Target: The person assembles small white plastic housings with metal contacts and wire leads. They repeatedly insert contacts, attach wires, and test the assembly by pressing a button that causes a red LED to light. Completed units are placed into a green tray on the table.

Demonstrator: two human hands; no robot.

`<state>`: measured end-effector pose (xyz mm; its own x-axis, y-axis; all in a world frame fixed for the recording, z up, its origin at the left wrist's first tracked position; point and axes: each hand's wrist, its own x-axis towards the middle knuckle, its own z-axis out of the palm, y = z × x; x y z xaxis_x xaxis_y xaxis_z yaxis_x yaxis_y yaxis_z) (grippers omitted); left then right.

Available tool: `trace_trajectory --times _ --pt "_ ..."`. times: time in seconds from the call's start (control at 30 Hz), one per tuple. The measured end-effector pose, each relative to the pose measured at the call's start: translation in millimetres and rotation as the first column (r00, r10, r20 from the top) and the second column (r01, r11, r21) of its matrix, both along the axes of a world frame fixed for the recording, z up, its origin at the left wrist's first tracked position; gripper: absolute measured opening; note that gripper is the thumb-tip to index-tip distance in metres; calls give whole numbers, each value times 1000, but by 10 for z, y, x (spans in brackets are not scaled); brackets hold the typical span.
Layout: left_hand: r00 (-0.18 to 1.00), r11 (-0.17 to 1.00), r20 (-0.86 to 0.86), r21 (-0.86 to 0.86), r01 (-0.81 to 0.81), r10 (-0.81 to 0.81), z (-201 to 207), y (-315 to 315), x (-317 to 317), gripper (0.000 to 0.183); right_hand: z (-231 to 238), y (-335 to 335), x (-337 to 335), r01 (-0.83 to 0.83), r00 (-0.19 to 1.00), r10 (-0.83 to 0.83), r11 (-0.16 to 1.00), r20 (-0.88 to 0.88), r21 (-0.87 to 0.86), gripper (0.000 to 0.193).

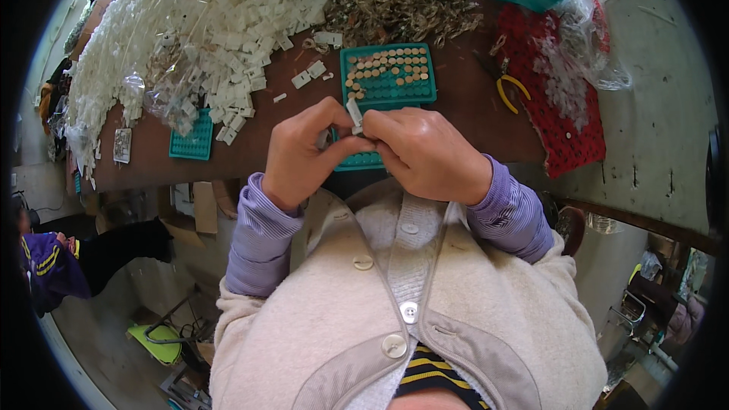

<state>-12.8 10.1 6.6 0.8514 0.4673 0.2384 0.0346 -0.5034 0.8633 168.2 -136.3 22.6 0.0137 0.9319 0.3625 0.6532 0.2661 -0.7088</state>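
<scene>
Close together over the front edge of the table, my two hands meet at a small white plastic part (355,112). My left hand (304,150) is closed, with thumb and forefinger pinched on it. The fingertips of my right hand (434,148) press against its other side, also closed. Whatever else lies between the fingertips is hidden. Just beyond them is a teal tray (430,68) with rows of small round brass-coloured discs (395,61) in its pockets. A second teal tray (358,161) shows in part beneath my hands.
A large heap of white plastic parts (220,23) covers the table's left. Behind the tray is a pile of brownish small pieces (402,11). Yellow-handled pliers (510,91) lie by a red cloth (573,133) at right. Another teal tray (191,137) sits left. A person (53,266) is at far left.
</scene>
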Motion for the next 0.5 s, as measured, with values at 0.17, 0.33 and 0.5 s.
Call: trace_trajectory --times 0.17,0.33,0.5 --pt "978 916 70 -371 -156 195 17 -357 73 17 -54 -84 -55 251 961 -269 946 67 204 16" --pt "967 631 17 -761 -152 253 -21 -448 128 14 -215 -134 -112 367 930 -367 912 -35 184 15" --pt "974 631 35 -767 -118 224 -180 -409 149 15 -284 -136 -97 383 915 -403 885 22 266 14"
